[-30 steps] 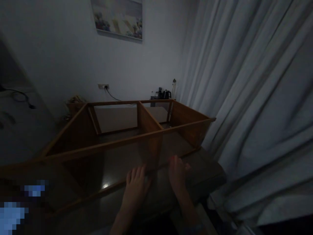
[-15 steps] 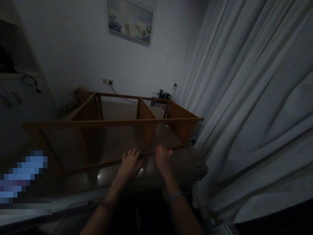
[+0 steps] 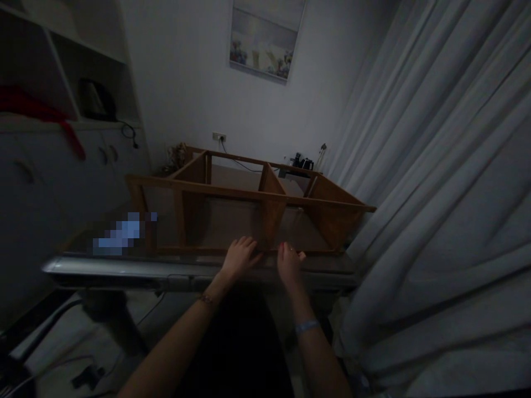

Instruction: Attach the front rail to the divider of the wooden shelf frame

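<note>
A brown wooden shelf frame (image 3: 215, 190) lies on its side on a dark-topped table, its open bays facing me. My left hand (image 3: 238, 257) rests on its near lower rail with the fingers stretched out, left of the middle divider board (image 3: 274, 213). Just right of that divider, my right hand (image 3: 289, 265) is closed at the same rail, thumb against curled fingers. Whatever it may hold is hidden or too small to make out.
The table's metallic front edge (image 3: 103, 266) runs below the frame. A long pale curtain (image 3: 415, 221) hangs at right. White cabinets (image 3: 53, 182) with a kettle (image 3: 96, 99) stand at left. Cables and a black plug (image 3: 88, 377) lie low at left. A blurred blue patch covers part of the table.
My view has swung left, so the frame and both hands appear farther right and more of the cabinets shows. Both hands stay at the near rail, slightly closer together.
</note>
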The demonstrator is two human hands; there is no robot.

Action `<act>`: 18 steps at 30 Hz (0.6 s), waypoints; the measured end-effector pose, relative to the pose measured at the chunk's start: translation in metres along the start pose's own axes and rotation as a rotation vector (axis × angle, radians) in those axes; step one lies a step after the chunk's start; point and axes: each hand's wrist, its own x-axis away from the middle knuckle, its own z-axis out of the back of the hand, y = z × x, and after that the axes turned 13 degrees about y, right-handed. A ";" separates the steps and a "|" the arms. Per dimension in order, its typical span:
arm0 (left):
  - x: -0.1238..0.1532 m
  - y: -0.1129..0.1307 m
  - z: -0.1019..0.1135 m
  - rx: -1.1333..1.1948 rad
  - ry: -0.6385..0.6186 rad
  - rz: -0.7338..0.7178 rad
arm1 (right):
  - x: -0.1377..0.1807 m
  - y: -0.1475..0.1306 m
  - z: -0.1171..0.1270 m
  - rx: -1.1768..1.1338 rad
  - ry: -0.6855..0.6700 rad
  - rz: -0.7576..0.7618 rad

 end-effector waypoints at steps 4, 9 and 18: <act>0.013 0.012 0.007 -0.008 0.017 0.001 | 0.013 0.002 0.014 -0.022 0.004 -0.005; 0.025 0.019 0.008 -0.045 0.031 0.018 | 0.023 0.004 0.025 -0.055 0.018 -0.016; 0.039 0.028 0.011 -0.084 0.029 0.118 | 0.035 -0.004 0.038 -0.045 0.046 -0.074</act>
